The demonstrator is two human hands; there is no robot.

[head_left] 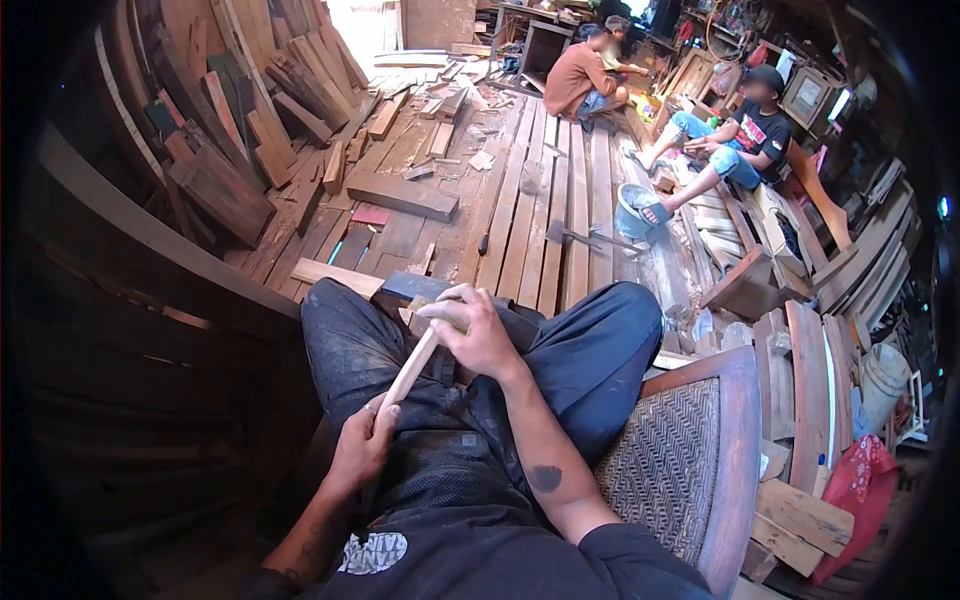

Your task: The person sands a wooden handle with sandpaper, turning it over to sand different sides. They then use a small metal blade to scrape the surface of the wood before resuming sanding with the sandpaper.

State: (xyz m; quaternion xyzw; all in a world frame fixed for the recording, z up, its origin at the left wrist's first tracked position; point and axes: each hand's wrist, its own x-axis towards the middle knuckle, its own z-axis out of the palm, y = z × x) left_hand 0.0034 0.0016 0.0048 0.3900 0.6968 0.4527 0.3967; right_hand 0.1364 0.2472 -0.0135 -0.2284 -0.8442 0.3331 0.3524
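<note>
Head cam: pale wooden stick (412, 376) sits over the wearer's lap, tilted, lower end toward the belly, upper end toward the knees. Left hand (362, 445) gripping it near the lower end, thumb along the wood. Right hand (478, 335) closed over the upper end, fingers curled; a small yellowish piece shows beside it, can't tell what it is or whether it's held. Dark block (412, 284) just beyond that hand. Containers: grey bucket (630, 222) upright on the plank floor (515, 205), near a seated co-worker in a black T-shirt (755, 135); their sandalled foot overlaps its rim from this angle, can't tell if it touches, contents not readable. Whitish bucket (882, 385) off to the wearer's right among boards, looks tilted, inside not readable either. Red patterned cloth (858, 490) below that one, next to short boards (800, 520). Woven chair (665, 450) by the right elbow. Lumber (240, 90) leans upright on the left, two more people crouched at the far end
</note>
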